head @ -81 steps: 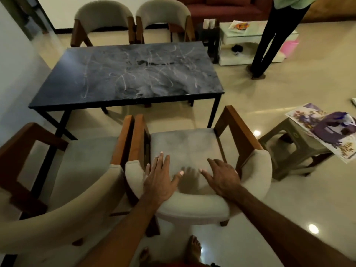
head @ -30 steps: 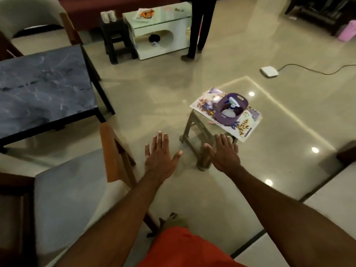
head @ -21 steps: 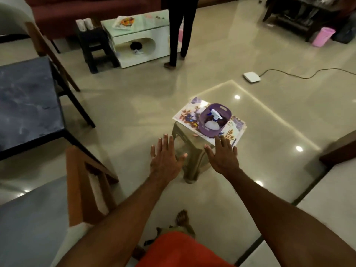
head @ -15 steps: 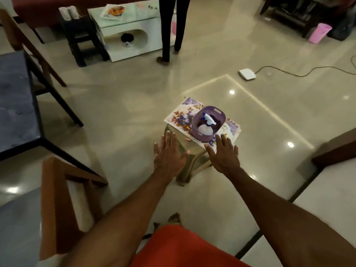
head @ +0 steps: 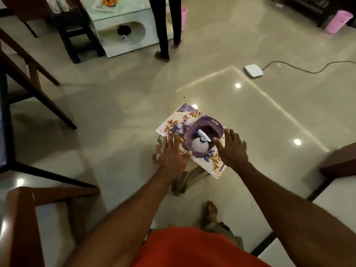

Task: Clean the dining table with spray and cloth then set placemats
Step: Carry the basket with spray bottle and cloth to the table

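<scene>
The purple basket (head: 204, 136) stands on floral placemats (head: 173, 128) atop a small stool (head: 183, 180), with the spray bottle (head: 200, 144) upright inside. It sits between both hands: left hand (head: 171, 155) and right hand (head: 232, 149), fingers spread wide, holding nothing, about equally near. Nothing blocks the reach; a chair (head: 38, 205) stands well left.

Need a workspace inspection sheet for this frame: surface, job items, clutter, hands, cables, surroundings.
Surface: small stool on a glossy tiled floor; only the dining table's edge shows.
Job's things: floral placemats on the stool; purple basket on them holding a spray bottle; cloth not discernible.
Clutter: nothing seen.
Hands: left hand and right hand open, flanking the basket, holding nothing.
Cables: dark cable to a white box.
Surroundings: wooden chairs, bystander's legs, pink bin.
</scene>
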